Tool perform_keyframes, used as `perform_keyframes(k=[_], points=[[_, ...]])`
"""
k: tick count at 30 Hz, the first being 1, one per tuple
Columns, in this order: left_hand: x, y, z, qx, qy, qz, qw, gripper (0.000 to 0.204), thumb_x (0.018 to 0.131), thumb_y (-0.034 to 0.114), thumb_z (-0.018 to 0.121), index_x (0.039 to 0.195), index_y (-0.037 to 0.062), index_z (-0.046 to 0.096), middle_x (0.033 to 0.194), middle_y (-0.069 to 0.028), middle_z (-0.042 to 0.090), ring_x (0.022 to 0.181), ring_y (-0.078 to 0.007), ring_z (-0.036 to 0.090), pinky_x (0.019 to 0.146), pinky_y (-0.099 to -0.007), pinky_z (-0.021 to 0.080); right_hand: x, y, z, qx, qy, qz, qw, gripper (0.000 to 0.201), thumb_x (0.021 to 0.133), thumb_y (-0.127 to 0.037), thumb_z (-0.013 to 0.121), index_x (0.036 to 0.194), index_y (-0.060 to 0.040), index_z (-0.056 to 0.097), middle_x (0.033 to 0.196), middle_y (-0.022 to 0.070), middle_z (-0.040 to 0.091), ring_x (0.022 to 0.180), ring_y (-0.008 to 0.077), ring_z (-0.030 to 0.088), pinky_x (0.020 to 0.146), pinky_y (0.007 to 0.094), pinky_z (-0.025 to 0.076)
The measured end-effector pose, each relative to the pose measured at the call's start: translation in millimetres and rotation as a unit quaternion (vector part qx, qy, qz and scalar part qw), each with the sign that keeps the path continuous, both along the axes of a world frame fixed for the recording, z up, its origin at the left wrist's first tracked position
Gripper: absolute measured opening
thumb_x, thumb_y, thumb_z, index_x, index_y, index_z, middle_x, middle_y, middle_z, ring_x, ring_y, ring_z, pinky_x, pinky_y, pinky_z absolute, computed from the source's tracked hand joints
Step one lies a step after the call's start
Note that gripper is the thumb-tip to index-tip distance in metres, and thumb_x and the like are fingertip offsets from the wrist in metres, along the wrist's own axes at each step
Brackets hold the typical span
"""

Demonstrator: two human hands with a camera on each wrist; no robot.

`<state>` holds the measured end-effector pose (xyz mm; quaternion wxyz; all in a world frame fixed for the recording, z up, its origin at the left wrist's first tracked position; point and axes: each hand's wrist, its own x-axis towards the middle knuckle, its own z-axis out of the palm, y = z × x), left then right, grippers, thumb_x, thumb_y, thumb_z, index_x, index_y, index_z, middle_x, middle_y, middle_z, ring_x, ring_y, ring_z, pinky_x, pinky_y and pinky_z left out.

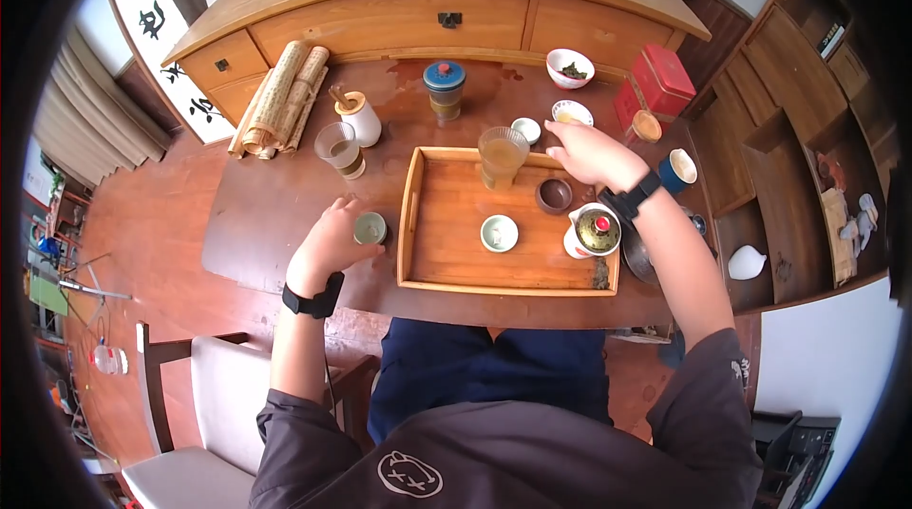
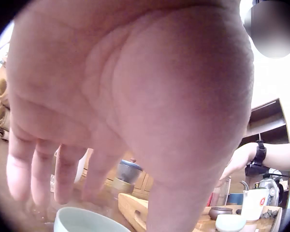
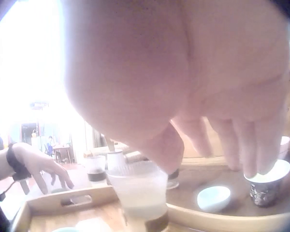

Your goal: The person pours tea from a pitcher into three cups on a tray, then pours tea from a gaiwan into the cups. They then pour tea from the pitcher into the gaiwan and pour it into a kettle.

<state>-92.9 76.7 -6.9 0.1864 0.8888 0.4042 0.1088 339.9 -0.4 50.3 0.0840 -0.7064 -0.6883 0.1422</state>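
Note:
My left hand (image 1: 328, 238) is spread beside a small pale green cup (image 1: 370, 228) on the table, left of the wooden tray (image 1: 446, 272). In the left wrist view its fingers hang straight, with the cup's rim (image 2: 89, 220) just below them. My right hand (image 1: 598, 156) reaches over the tray's far right corner. Its fingers (image 3: 251, 145) extend down toward a patterned cup with a white rim (image 3: 267, 188), fingertips right at that rim. Nearby stands a small white cup (image 1: 525, 131). Just left of this hand, a ribbed glass pitcher (image 1: 502, 156) holds yellowish tea.
On the tray are another pale green cup (image 1: 499, 234), a small brown cup (image 1: 554, 195) and a lidded white pot (image 1: 595, 232). Beyond lie a glass (image 1: 340, 150), a blue-lidded jar (image 1: 445, 89), bamboo scrolls (image 1: 282, 101), a bowl of leaves (image 1: 570, 69) and a red tin (image 1: 655, 86).

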Motion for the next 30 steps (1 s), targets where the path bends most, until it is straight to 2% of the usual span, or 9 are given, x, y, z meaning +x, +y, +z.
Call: perform_keyframes(k=[1,4,7,12,16,18,22,24,30], points=[[1,0,-2,0.000,-0.001,0.000,1.000,0.069,0.072,0.018,0.088,0.134,-0.0002,0.065,0.128,-0.0246,0.065,0.125,-0.0439,0.060,0.108,-0.0465,0.051,5,16,-12,0.022,-0.013,0.014,1.000,0.048,0.100,-0.016,0.067,0.142,0.0054,0.057,0.132,0.0282,0.063,0.124,0.0428,0.063,0.107,0.0456,0.051],[6,-4,-7,-0.013,-0.024,0.024,0.999,0.061,0.068,0.012,0.089,0.124,0.0006,0.067,0.126,-0.0233,0.066,0.121,-0.0436,0.062,0.104,-0.0470,0.053,17,60,-43,0.056,-0.033,0.049,0.997,0.049,0.094,-0.006,0.070,0.142,0.0028,0.058,0.133,0.0258,0.062,0.123,0.0413,0.063,0.107,0.0447,0.052],[9,-6,-5,-0.038,-0.017,0.042,0.998,0.069,0.067,0.011,0.089,0.131,-0.0033,0.065,0.131,-0.0246,0.065,0.123,-0.0431,0.062,0.105,-0.0447,0.052,20,84,-58,0.051,-0.034,0.077,0.995,0.051,0.090,0.000,0.069,0.141,0.0009,0.060,0.135,0.0252,0.061,0.123,0.0406,0.063,0.107,0.0446,0.052],[8,-4,-7,-0.048,-0.044,0.050,0.997,0.065,0.068,0.009,0.088,0.128,-0.0005,0.066,0.124,-0.0225,0.067,0.120,-0.0428,0.063,0.102,-0.0460,0.053,20,110,-85,0.046,-0.084,0.105,0.990,0.035,0.089,0.001,0.066,0.124,0.0005,0.065,0.123,0.0231,0.068,0.118,0.0411,0.067,0.100,0.0470,0.057],[7,-1,-8,-0.051,-0.056,0.044,0.996,0.059,0.068,0.008,0.086,0.124,0.0004,0.068,0.117,-0.0215,0.068,0.116,-0.0426,0.064,0.099,-0.0469,0.054,11,117,-79,-0.038,-0.127,0.067,0.989,0.051,0.088,0.003,0.069,0.138,-0.0020,0.063,0.137,0.0230,0.065,0.129,0.0375,0.062,0.108,0.0418,0.053],[7,1,-7,-0.056,-0.058,0.047,0.996,0.058,0.068,0.009,0.086,0.122,-0.0001,0.068,0.116,-0.0217,0.068,0.115,-0.0425,0.065,0.099,-0.0467,0.054,17,115,-83,0.022,-0.103,0.087,0.991,0.038,0.087,-0.002,0.070,0.125,-0.0004,0.065,0.119,0.0243,0.070,0.120,0.0403,0.066,0.100,0.0471,0.056],[12,7,4,-0.014,-0.089,0.044,0.995,0.054,0.069,0.011,0.086,0.118,-0.0001,0.069,0.115,-0.0220,0.070,0.112,-0.0418,0.066,0.098,-0.0461,0.055,17,92,-60,0.049,-0.053,0.086,0.994,0.048,0.086,-0.010,0.076,0.132,-0.0020,0.063,0.125,0.0250,0.068,0.121,0.0410,0.066,0.103,0.0472,0.055],[23,8,23,-0.013,-0.097,0.049,0.994,0.053,0.069,0.012,0.086,0.119,0.0005,0.069,0.115,-0.0217,0.070,0.112,-0.0411,0.066,0.097,-0.0459,0.055,14,77,-38,0.044,-0.025,0.060,0.997,0.062,0.084,-0.018,0.081,0.140,-0.0048,0.058,0.129,0.0243,0.067,0.122,0.0414,0.065,0.104,0.0475,0.054],[84,33,52,-0.028,-0.173,0.006,0.984,0.053,0.070,0.014,0.085,0.120,0.0016,0.069,0.116,-0.0215,0.068,0.111,-0.0396,0.067,0.096,-0.0448,0.056,8,31,9,0.109,0.048,0.063,0.991,0.066,0.083,-0.020,0.082,0.141,-0.0081,0.053,0.127,0.0207,0.066,0.119,0.0392,0.066,0.100,0.0471,0.055]])
